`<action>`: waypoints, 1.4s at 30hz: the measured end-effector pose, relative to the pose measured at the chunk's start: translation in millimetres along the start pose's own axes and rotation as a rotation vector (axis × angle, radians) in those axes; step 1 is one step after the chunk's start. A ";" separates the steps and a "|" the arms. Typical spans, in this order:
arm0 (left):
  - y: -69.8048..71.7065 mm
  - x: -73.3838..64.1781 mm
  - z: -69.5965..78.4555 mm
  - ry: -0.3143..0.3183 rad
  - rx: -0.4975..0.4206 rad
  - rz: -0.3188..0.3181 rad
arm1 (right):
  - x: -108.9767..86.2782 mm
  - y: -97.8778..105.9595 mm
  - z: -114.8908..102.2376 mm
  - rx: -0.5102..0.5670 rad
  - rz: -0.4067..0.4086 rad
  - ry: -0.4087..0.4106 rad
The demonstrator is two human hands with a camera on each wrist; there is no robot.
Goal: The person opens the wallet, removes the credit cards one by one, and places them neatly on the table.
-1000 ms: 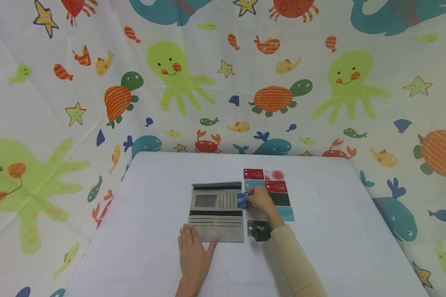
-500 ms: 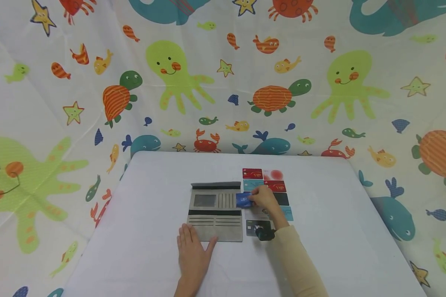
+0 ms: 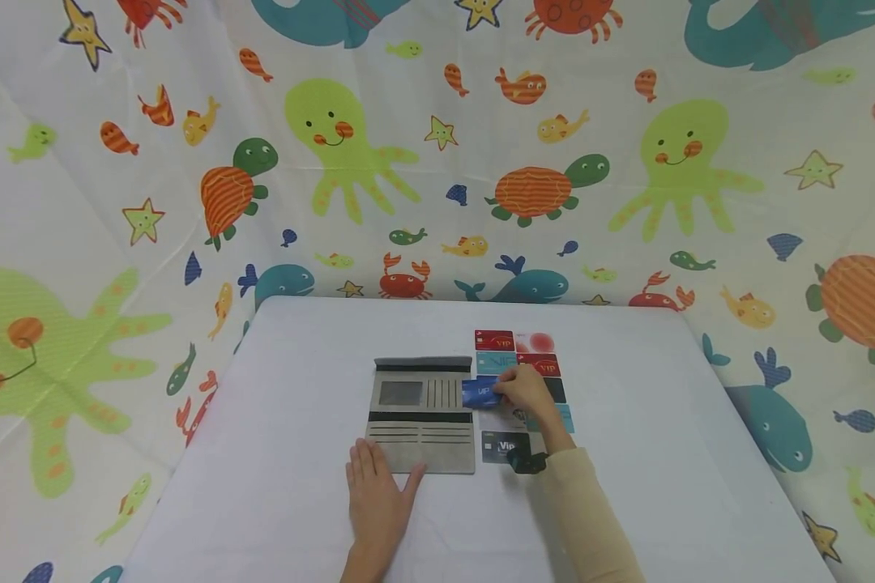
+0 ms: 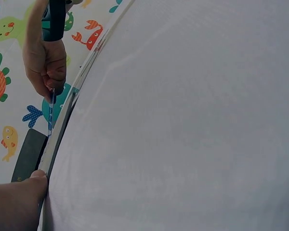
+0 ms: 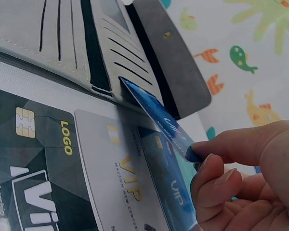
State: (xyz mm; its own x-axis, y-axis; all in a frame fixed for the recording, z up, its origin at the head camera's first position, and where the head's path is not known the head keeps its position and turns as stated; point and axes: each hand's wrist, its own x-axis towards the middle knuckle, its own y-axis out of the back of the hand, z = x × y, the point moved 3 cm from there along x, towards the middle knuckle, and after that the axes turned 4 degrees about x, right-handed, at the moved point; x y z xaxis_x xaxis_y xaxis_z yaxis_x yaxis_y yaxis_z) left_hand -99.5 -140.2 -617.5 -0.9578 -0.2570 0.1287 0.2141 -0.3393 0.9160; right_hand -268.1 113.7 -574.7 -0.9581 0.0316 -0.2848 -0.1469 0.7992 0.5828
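An open grey wallet (image 3: pixel 445 457) lies flat on the white table, with rows of card slots and a clear window. My left hand (image 3: pixel 379 502) rests with straight fingers on its lower left corner. Between thumb and finger, my right hand (image 3: pixel 531 395) pinches a blue VIP card (image 5: pixel 159 119) by one end. That card slants up from the wallet's right side, its far end at a slot in the right wrist view; whether the tip is inside I cannot tell. Beneath it, a second blue VIP card (image 5: pixel 176 192) lies beside a grey VIP card (image 5: pixel 103 159).
Right of the wallet, cards lie in two columns: a red card (image 3: pixel 494 340), a teal card (image 3: pixel 494 362), a black card (image 3: pixel 497 447) and several others, partly covered by my right hand. A cloth with sea animals (image 3: pixel 437 186) hangs behind the table (image 3: pixel 299 389).
My right hand has moved a little to the right, away from the wallet, with the blue card in its pinch. More of that card shows now. The left hand stays on the wallet.
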 end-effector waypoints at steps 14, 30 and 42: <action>-1.6 0.2 -0.8 0.007 0.004 -0.028 | -6.5 11.5 5.5 0.091 -0.017 -0.026; -2.5 0.4 -1.4 0.015 -0.003 -0.019 | -19.0 23.0 7.9 0.124 0.003 0.036; -2.8 0.2 -0.6 0.011 -0.018 -0.052 | -33.4 32.0 19.5 0.088 0.122 0.127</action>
State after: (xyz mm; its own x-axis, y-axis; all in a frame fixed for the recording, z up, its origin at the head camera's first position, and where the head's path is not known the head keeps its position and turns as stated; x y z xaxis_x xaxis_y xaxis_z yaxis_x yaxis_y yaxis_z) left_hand -100.2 -139.9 -620.4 -0.9656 -0.2484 0.0765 0.1673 -0.3687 0.9144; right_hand -236.0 149.9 -561.4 -0.9916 0.0597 -0.1145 -0.0111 0.8438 0.5365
